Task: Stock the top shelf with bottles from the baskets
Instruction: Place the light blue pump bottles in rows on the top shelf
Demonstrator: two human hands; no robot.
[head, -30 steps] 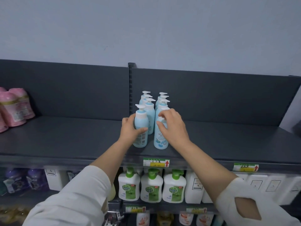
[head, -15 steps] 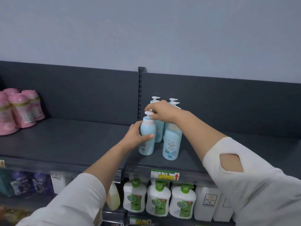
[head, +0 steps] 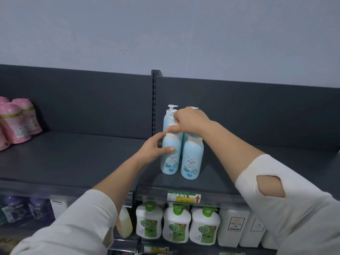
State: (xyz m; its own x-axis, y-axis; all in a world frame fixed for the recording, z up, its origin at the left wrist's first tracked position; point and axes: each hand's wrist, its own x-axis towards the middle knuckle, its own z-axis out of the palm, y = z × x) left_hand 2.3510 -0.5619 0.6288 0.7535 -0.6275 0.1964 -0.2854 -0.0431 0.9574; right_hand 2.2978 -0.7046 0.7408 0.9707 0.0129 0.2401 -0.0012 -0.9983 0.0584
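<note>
Top shelf (head: 73,162): front-left bottle (head: 170,161) within curled left fingers (head: 168,149), pump (head: 173,124) between pinched right fingers (head: 172,129).

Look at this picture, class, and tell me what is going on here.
A person is stocking the dark top shelf. The left hand grips the body of the front left bottle, a light blue pump bottle, while the right hand pinches its white pump from above. The front right bottle stands upright close beside it, with more blue bottles behind. Pink bottles sit at the shelf's far left; green-and-white soap bottles line the shelf below.
</note>
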